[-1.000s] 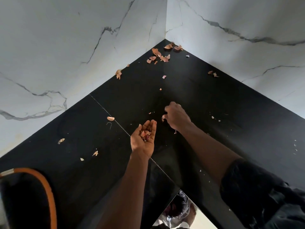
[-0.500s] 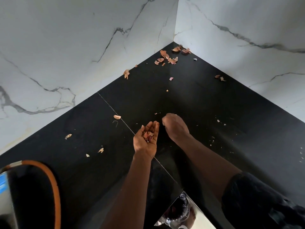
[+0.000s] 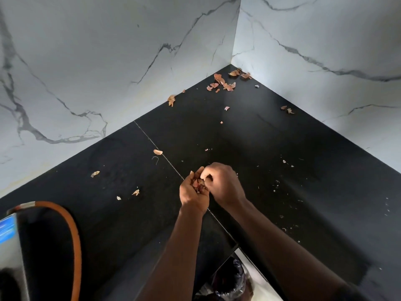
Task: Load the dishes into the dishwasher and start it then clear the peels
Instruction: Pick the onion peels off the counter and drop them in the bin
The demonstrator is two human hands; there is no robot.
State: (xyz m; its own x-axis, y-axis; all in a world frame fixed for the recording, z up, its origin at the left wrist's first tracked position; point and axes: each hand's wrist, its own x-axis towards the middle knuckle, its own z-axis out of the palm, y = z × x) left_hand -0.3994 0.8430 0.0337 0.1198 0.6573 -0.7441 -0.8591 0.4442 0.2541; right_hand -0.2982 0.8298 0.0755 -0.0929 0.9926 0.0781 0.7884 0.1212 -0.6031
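One orange hose (image 3: pixel 74 235) curved along the far left, well apart from the work. A few loose peels (image 3: pixel 135 192) lay thinly on the black counter (image 3: pixel 108 213) just left of the hands. They looked like light, dry flakes, best picked up one at a time. The left grip (image 3: pixel 192 193) was turned palm up and cupped, fingers curled round a small clump of gathered peels (image 3: pixel 199 186). I judge it served as a bowl so nothing slid off.

Touching it, the right grip (image 3: pixel 224 184) hung knuckles up, fingertips bunched in a pinch over that palm, apparently adding a piece to the gathered peels. Farther back, the corner heap (image 3: pixel 224 83) sat where the marble walls (image 3: pixel 325 40) met, probably pushed there out of the way. A bin bag (image 3: pixel 227 279) showed below the counter's near edge, likely the destination. A pair of scraps (image 3: pixel 287 109) lay by the right wall, not yet collected. No dishwasher was in view.
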